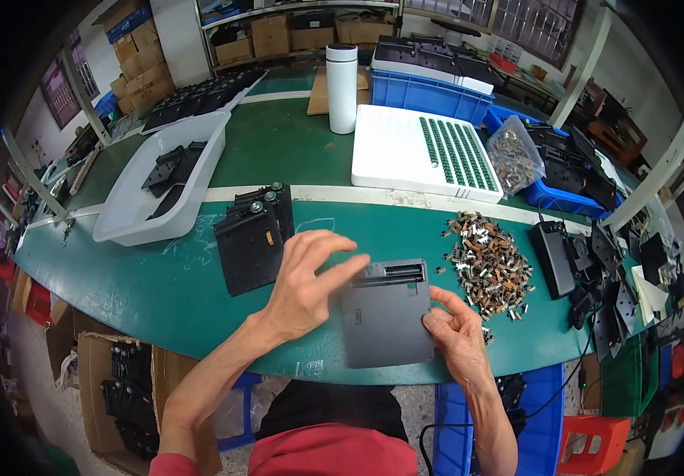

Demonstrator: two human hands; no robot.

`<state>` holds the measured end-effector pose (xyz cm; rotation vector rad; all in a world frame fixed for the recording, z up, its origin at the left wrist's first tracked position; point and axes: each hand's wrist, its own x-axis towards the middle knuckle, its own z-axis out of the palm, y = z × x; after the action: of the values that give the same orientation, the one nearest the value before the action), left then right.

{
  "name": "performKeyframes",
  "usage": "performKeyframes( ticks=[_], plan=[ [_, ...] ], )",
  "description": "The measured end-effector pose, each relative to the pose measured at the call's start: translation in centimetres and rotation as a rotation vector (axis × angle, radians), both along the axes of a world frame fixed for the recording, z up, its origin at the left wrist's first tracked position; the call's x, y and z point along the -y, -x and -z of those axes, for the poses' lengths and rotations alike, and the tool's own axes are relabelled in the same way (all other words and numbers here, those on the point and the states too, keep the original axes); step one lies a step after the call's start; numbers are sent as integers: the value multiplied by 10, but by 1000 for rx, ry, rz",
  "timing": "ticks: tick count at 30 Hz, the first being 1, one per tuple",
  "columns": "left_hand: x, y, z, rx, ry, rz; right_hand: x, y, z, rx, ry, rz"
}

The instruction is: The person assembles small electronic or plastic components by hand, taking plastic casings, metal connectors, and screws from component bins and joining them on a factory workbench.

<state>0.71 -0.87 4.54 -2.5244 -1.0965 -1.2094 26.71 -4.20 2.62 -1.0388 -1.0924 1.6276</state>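
Note:
A flat dark grey plastic panel with a slotted recess along its far edge is tilted up above the table's front edge. My right hand grips it by the right side, thumb on the face. My left hand is raised at the panel's upper left corner, fingers apart; whether a fingertip touches the corner I cannot tell. Left of that hand lie stacked black panels with round metal-topped parts at their far ends. A heap of small metal and brown parts is spread to the right of the held panel.
A translucent bin with black parts stands left. Behind are a white bottle, a white tray with rows of green pieces, and a bag of small parts. A black power adapter with cables lies right.

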Motion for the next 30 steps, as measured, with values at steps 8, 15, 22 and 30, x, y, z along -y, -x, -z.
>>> performKeyframes(
  ticks=[8, 15, 22, 30],
  plan=[
    [8, -23, -8, 349, 590, -3, 4, 6, -28, 194, -205, 61],
    [8, -33, -2, 1162, 1414, 504, 19, 54, -44, 560, -855, 67],
    [10, -28, 35, 1132, 1361, 206, 7, 60, 0, 708, -935, -26],
    [26, -29, 39, 414, 470, -148, -5, 58, 7, 595, -920, -170]
  ],
)
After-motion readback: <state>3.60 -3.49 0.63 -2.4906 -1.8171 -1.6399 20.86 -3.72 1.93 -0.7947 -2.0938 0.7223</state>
